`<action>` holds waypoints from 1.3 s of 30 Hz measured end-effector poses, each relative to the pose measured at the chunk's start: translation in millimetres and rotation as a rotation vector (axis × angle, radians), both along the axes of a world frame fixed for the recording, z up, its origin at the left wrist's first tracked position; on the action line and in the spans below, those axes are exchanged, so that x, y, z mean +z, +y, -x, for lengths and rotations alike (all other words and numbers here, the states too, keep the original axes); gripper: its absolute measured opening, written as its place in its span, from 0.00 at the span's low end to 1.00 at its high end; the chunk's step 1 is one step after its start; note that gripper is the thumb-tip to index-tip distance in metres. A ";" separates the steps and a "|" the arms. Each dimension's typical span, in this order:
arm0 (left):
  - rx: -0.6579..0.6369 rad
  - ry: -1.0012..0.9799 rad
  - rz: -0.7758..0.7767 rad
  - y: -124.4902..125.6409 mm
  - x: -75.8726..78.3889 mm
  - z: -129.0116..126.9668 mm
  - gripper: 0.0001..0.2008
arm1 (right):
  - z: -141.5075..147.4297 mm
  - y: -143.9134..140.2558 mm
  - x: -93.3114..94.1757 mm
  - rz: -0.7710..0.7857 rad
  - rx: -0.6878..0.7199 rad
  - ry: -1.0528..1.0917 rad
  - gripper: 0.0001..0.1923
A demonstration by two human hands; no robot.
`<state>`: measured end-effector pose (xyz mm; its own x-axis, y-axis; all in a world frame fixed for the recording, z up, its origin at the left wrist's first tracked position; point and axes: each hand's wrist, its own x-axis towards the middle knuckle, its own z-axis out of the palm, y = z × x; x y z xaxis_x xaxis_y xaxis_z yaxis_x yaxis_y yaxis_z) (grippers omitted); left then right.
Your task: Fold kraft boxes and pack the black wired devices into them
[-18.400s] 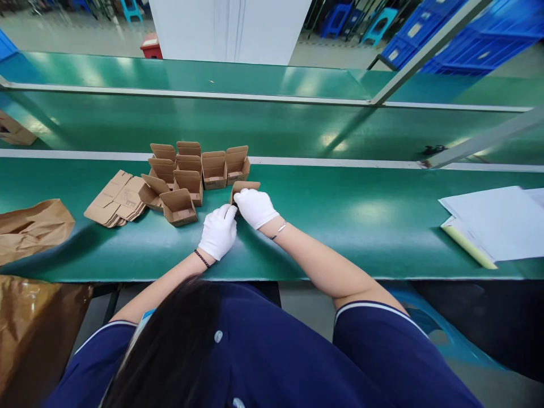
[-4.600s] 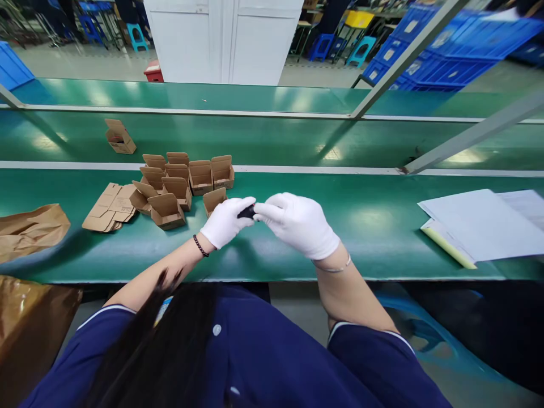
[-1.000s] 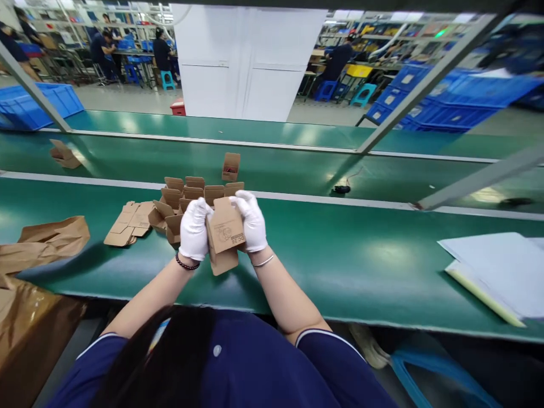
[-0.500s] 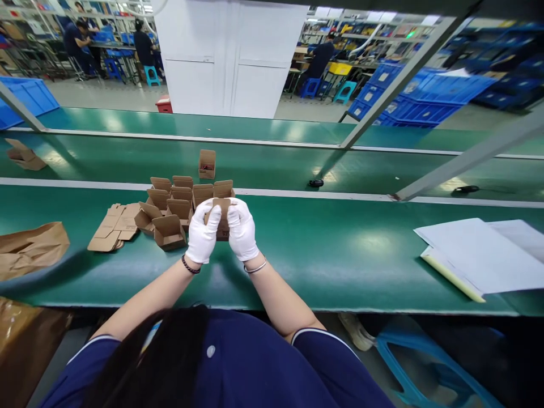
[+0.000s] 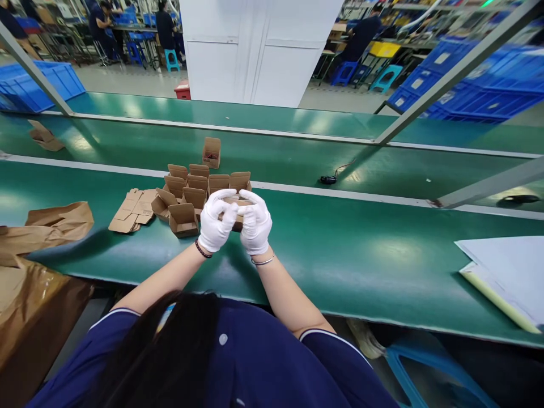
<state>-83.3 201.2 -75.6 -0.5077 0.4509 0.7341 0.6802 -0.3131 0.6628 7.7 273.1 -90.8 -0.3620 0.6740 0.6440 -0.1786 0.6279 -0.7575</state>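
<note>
Both my hands wear white gloves and meet around one small brown cardboard box point(image 5: 238, 225), which their fingers partly hide. My left hand point(image 5: 217, 220) is closed on its left side, thumb towards the middle. On the other side my right hand point(image 5: 255, 222) grips it, with the fingertips of both hands close together at the top. Just left of my hands stand several small open cardboard boxes point(image 5: 184, 220) with raised lids. Flat unfolded cartons point(image 5: 133, 211) lie in a pile beyond them to the left.
On the green bench point(image 5: 340, 255) lie papers point(image 5: 505, 272) at the right and a brown paper bag point(image 5: 59, 222) at the left. Another open box point(image 5: 211, 153) with something inside stands on the belt behind, left of a small black object point(image 5: 328, 179). Slanted metal posts point(image 5: 459, 71) cross the view.
My thumbs have moved from the box's front face up to its top, and the fingers have come together there. The whole view has shifted, so the bench items appear further right.
</note>
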 end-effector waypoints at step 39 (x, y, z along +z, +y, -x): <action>-0.053 0.245 0.361 -40.4 -36.6 -33.0 0.37 | -26.9 310.6 -22.7 -0.202 -0.390 -1.493 0.18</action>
<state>-50.3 160.8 -112.2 -0.3072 0.7216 0.6204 0.8205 -0.1294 0.5569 34.7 583.7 -113.5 -0.5634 0.8253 -0.0395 0.8257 0.5640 0.0068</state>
